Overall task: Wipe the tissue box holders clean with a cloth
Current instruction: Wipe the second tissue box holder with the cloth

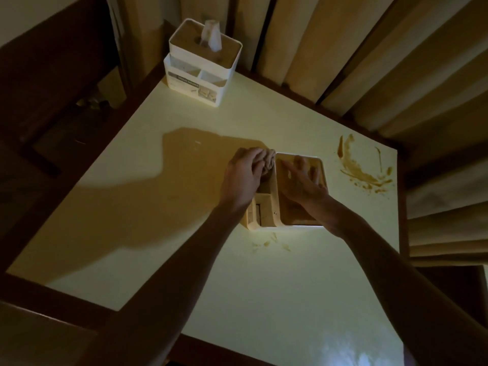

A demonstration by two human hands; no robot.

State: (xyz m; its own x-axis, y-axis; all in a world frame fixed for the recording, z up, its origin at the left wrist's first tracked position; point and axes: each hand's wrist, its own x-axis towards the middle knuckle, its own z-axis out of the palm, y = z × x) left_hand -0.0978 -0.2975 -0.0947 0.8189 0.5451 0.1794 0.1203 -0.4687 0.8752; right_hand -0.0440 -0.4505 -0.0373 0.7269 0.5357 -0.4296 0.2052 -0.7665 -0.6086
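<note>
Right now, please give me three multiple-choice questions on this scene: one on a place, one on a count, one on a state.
1. Where is the brown smear?
A. right of the near holder
B. under the far holder
C. on the curtain

2. How many holders stand on the table?
A. one
B. two
C. four

3. What does the left hand do?
A. hangs idle
B. grips a cloth
C. lifts a tissue

A: it lies beside the near holder.
B: near one plus far holder.
B: fingers curl round the cloth.

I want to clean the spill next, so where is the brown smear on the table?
In the head view the brown smear lies on the table near its far right corner, just right of the tissue box holder that the right hand steadies.
</note>
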